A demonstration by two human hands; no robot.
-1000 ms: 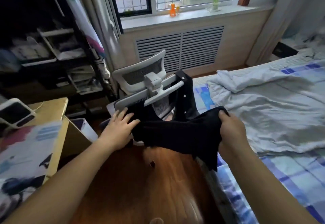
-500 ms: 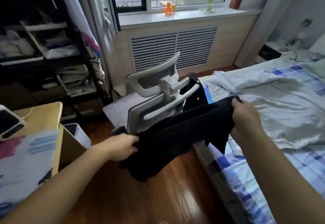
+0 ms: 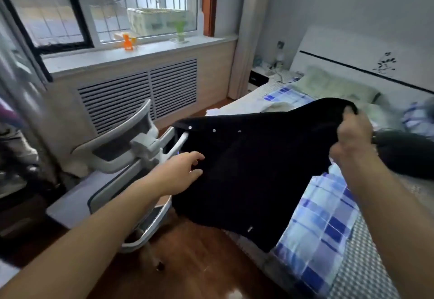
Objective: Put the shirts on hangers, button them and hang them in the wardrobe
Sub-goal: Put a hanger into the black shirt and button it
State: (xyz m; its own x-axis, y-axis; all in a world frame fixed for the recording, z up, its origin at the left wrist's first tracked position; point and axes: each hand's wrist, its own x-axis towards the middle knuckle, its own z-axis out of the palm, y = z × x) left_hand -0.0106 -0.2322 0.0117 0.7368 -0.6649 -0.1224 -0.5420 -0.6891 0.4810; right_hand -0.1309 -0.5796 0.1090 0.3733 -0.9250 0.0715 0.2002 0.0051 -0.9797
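Observation:
A black shirt [image 3: 253, 171] with small white buttons along one edge hangs spread in the air between the chair and the bed. My right hand [image 3: 352, 139] grips its upper right corner, raised over the bed. My left hand [image 3: 180, 171] reaches to the shirt's left side with fingers spread and relaxed, touching the cloth. The far left corner of the shirt still lies over the chair's back. No hanger or wardrobe is in view.
A white office chair [image 3: 131, 148] stands at the left, its back toward me. The bed [image 3: 328, 228] with a blue checked sheet fills the right, with another dark garment [image 3: 404, 153] on it. A radiator cover [image 3: 141, 96] and window sill lie beyond. Wooden floor lies below.
My right hand has lifted the shirt up and to the right over the bed, spreading it. My left hand has let go of the cloth and now reaches at it with open fingers. My view has swung right.

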